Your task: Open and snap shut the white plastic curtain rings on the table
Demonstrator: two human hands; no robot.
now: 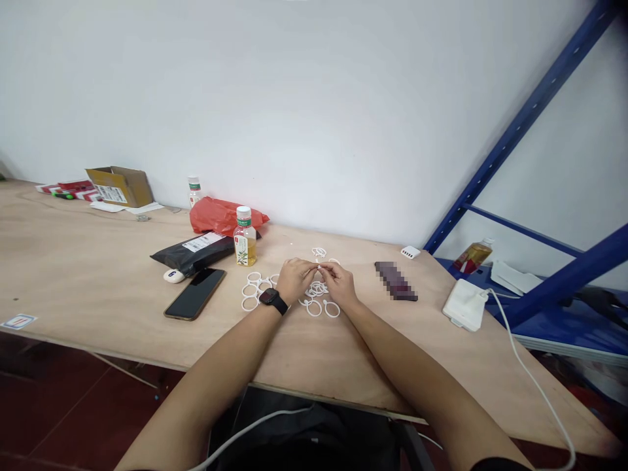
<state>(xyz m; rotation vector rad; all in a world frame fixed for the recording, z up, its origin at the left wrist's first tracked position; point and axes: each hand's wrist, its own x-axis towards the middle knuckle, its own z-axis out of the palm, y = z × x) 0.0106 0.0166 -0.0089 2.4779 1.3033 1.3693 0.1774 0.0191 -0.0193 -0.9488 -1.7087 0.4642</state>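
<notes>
My left hand [294, 280], with a black watch on its wrist, and my right hand [339, 284] meet fingertip to fingertip just above the table. Both are closed in a pinch on a white plastic ring, of which only a small white bit [318, 265] shows between the fingers. Below and between the hands lies a pile of white rings [318, 288]. Two rings with small knobs, one of them a single ring [332, 309], lie nearer to me. Joined rings [250, 303] spread out left of my left hand. Farther back sits a small cluster of white pieces [318, 252].
Left of the rings stand a drink bottle [245, 245], a red plastic bag [210, 214], a black parcel [196, 254], a phone [195, 294] and a white mouse [173, 276]. To the right lie a blurred-out dark object [396, 282] and a white charger [465, 305] with a cable.
</notes>
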